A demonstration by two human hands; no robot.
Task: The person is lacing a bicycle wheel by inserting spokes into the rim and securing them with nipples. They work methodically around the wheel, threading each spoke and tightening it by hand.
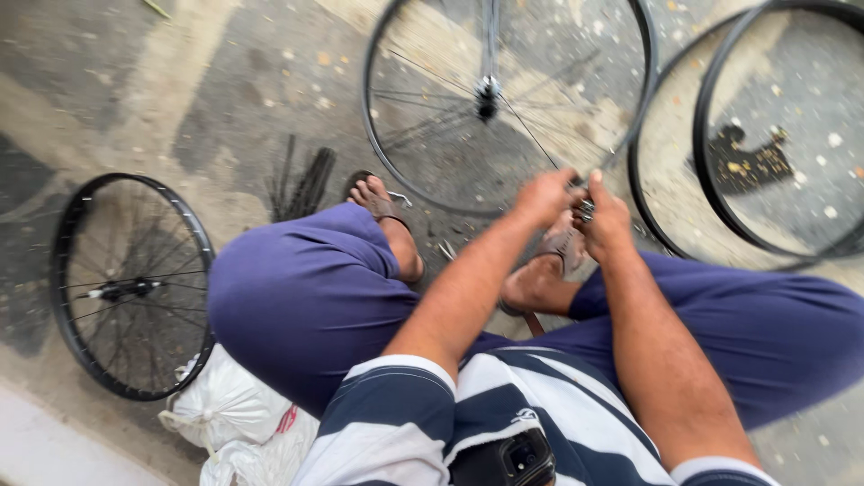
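A black bicycle rim [373,135] with thin spokes and a hub [487,93] stands upright on the ground in front of me. My left hand [544,193] and my right hand [607,216] are close together at its lower right edge. Between them sits a small metal tool [585,209]. Both hands have curled fingers pinched around the tool and a spoke; motion blur hides the exact grip. I sit low with blue trousers [306,297] and sandalled feet [382,211] near the rim.
A second spoked wheel [130,288] lies flat at the left. Two bare black rims [711,171] lie at the right. A bundle of loose spokes [301,180] rests on the concrete. White sacks [229,409] sit by my left knee.
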